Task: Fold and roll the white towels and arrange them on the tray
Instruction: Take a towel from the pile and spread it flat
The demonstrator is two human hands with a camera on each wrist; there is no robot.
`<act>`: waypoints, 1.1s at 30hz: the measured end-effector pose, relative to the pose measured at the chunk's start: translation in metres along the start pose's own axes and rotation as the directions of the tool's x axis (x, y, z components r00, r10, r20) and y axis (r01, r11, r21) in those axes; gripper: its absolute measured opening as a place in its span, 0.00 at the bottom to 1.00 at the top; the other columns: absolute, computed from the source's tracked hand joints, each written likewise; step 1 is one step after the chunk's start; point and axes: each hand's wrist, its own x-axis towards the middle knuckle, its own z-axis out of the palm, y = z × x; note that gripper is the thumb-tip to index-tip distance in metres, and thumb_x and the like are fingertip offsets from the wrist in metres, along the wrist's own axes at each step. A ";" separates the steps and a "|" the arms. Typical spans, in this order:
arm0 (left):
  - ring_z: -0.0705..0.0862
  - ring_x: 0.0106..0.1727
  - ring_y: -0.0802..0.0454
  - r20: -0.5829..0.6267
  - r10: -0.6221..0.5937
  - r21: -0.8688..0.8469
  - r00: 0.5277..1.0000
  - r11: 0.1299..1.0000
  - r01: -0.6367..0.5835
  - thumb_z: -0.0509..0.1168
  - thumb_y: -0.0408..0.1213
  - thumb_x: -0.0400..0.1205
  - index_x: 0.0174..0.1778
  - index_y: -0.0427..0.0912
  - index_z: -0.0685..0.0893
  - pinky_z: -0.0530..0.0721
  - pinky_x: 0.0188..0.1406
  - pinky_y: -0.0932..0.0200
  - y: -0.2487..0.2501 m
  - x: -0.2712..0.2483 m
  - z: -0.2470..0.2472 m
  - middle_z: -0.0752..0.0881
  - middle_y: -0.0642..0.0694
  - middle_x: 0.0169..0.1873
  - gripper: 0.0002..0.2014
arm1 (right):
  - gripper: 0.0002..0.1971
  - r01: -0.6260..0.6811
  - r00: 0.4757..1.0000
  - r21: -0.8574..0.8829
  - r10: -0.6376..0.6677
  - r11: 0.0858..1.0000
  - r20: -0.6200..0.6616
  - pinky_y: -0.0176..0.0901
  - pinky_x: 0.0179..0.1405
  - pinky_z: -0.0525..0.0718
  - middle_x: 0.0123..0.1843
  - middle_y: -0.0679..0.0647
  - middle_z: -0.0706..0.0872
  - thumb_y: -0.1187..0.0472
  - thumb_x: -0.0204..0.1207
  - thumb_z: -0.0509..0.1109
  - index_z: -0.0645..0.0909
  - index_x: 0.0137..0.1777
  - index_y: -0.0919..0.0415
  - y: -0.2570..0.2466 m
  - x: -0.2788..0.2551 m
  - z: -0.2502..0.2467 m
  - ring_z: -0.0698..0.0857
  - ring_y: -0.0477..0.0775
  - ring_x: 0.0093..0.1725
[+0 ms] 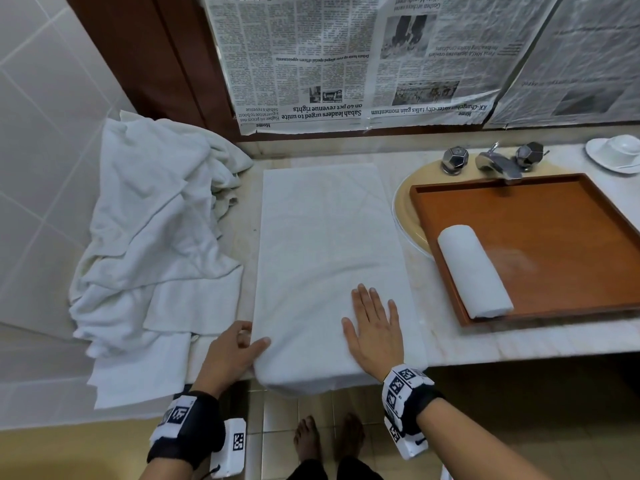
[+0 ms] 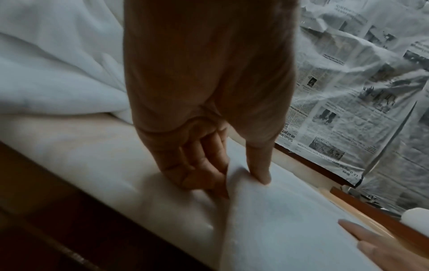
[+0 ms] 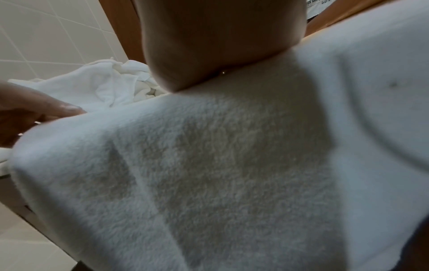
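Keep right hand (image 1: 375, 329) flat, fingers released, pinning the folded towel (image 1: 329, 244); with left hand (image 1: 233, 351) fingers pinching its near corner, roll tightly, evenly.

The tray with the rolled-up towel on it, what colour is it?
The tray is reddish-brown wood. It shows best in the head view.

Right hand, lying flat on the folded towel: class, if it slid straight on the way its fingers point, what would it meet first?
Only more flat folded white towel ahead of the right hand; beyond that, probably the newspaper-covered wall.
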 end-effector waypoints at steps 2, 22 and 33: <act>0.88 0.42 0.47 -0.045 0.003 -0.005 0.999 1.000 -0.003 0.78 0.47 0.75 0.52 0.52 0.83 0.91 0.41 0.47 -0.003 -0.006 0.000 0.88 0.44 0.35 0.14 | 0.34 0.003 1.000 0.003 -0.003 1.000 0.000 0.60 0.83 0.43 0.89 0.50 0.50 0.40 0.86 0.40 0.51 0.88 0.56 0.000 0.000 0.000 0.49 0.52 0.88; 0.47 0.88 0.48 -0.096 0.327 0.671 0.940 0.719 -0.182 0.34 0.60 0.86 0.88 0.56 0.50 0.47 0.83 0.37 0.001 0.031 0.061 0.47 0.58 0.87 0.32 | 0.35 -0.030 0.995 -0.008 0.030 1.000 0.099 0.55 0.84 0.31 0.87 0.43 0.29 0.36 0.82 0.30 0.32 0.87 0.48 0.019 0.002 -0.010 0.30 0.46 0.85; 0.32 0.86 0.54 0.055 0.380 0.632 0.923 0.703 -0.327 0.25 0.61 0.82 0.86 0.60 0.38 0.32 0.82 0.37 0.053 0.055 0.085 0.32 0.62 0.84 0.33 | 0.32 0.163 0.977 0.027 -0.165 0.986 0.135 0.55 0.81 0.43 0.87 0.48 0.51 0.43 0.87 0.44 0.56 0.87 0.57 -0.023 0.045 -0.020 0.56 0.55 0.87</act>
